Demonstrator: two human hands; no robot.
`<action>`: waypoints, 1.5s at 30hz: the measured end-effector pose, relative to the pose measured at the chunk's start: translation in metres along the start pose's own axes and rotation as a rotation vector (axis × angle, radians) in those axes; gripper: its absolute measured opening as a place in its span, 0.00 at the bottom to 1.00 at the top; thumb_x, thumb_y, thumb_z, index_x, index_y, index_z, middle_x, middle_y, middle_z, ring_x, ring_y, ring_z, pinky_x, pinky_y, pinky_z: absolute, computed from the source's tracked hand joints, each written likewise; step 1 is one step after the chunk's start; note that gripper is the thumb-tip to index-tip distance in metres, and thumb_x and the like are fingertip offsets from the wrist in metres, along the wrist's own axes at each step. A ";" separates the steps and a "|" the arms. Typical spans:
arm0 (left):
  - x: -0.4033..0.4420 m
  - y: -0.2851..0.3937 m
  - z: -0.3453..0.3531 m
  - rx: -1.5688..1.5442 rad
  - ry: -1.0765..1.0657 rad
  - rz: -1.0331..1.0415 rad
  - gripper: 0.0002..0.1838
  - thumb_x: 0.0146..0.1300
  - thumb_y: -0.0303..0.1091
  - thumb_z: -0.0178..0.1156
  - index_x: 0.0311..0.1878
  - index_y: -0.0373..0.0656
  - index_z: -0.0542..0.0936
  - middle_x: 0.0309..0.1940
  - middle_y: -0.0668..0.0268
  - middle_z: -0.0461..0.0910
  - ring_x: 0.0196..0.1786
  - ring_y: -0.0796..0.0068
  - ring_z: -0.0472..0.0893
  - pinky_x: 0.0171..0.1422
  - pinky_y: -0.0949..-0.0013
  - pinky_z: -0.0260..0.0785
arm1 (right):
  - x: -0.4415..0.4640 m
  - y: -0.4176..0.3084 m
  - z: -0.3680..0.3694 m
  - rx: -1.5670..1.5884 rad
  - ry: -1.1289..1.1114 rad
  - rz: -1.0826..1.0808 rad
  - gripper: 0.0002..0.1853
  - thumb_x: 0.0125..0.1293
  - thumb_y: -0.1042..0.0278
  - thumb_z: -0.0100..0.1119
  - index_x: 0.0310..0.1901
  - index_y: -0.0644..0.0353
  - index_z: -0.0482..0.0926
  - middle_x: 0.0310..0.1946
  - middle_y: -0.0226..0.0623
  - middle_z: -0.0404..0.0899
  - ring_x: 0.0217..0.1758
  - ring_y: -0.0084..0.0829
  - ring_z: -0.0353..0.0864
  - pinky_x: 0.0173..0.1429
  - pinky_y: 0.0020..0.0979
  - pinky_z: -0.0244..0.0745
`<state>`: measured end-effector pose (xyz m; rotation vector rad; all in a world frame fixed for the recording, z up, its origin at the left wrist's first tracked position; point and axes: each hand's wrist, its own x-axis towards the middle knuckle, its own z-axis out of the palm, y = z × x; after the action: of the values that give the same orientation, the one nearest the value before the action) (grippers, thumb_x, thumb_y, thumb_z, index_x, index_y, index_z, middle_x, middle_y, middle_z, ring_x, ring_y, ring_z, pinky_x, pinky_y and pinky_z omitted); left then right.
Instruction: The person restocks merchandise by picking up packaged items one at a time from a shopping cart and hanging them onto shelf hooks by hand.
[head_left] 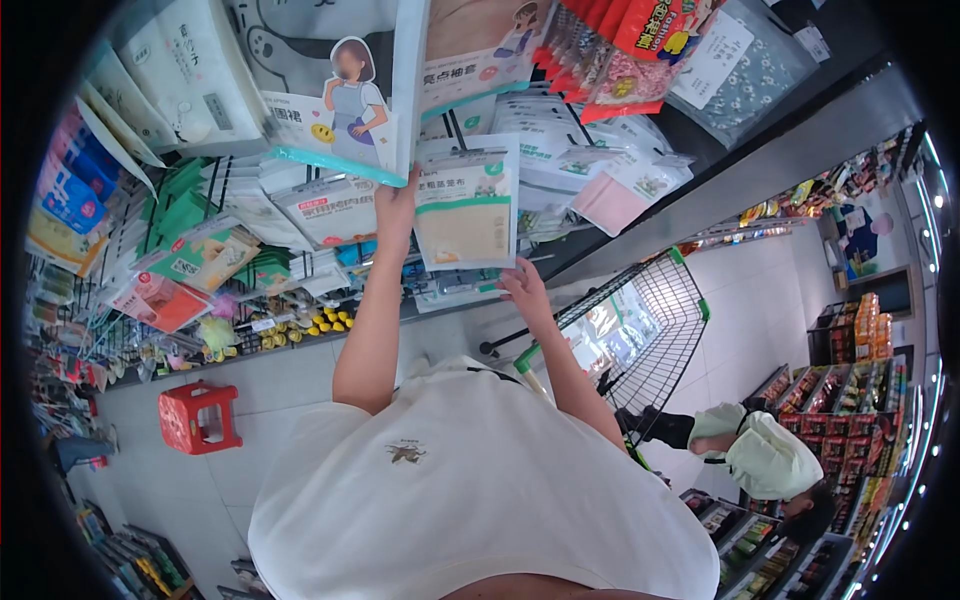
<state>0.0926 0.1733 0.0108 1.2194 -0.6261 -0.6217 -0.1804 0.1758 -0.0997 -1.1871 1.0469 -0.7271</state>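
Observation:
A flat package of steamer cloth (465, 215) with a green band hangs at the shelf front, its beige cloth showing through the clear lower part. At its upper left edge is my left hand (396, 208), its fingers mostly hidden by the packaging, so its grip cannot be made out. My right hand (527, 292) is at the package's lower right corner, fingers bent and apart, the index fingertip at or very near the corner. Above my left hand hangs a larger apron package (340, 110) with a turquoise lower edge.
Several hanging packages (325, 208) crowd the rack on the left. Red-topped bags (625, 60) hang at upper right. A wire shopping cart (655, 310) holding packages stands to my right. A red stool (200, 418) is on the floor at left. Another person (765, 455) is at lower right.

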 end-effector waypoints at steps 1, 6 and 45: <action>-0.001 -0.004 -0.005 0.045 -0.019 -0.018 0.21 0.72 0.41 0.61 0.56 0.30 0.80 0.47 0.60 0.84 0.50 0.76 0.77 0.55 0.70 0.67 | -0.002 0.004 -0.003 0.000 0.009 0.005 0.22 0.76 0.68 0.54 0.68 0.62 0.66 0.59 0.44 0.77 0.53 0.32 0.84 0.51 0.30 0.79; -0.018 -0.040 -0.042 0.301 -0.093 -0.091 0.25 0.74 0.44 0.58 0.58 0.29 0.79 0.50 0.55 0.84 0.51 0.73 0.79 0.57 0.70 0.69 | -0.022 0.031 -0.050 0.026 0.053 -0.006 0.24 0.74 0.67 0.54 0.69 0.63 0.66 0.60 0.47 0.77 0.53 0.35 0.84 0.54 0.33 0.80; -0.084 -0.093 0.052 -0.013 -0.522 -0.254 0.31 0.76 0.38 0.54 0.76 0.38 0.57 0.68 0.48 0.71 0.63 0.58 0.79 0.65 0.61 0.72 | -0.154 0.194 -0.179 -0.886 0.625 0.469 0.16 0.70 0.55 0.48 0.43 0.56 0.81 0.37 0.51 0.85 0.42 0.54 0.85 0.48 0.53 0.79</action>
<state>-0.0111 0.1793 -0.0767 1.1363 -0.9044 -1.1756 -0.4163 0.2944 -0.2532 -1.3772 2.2303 -0.2290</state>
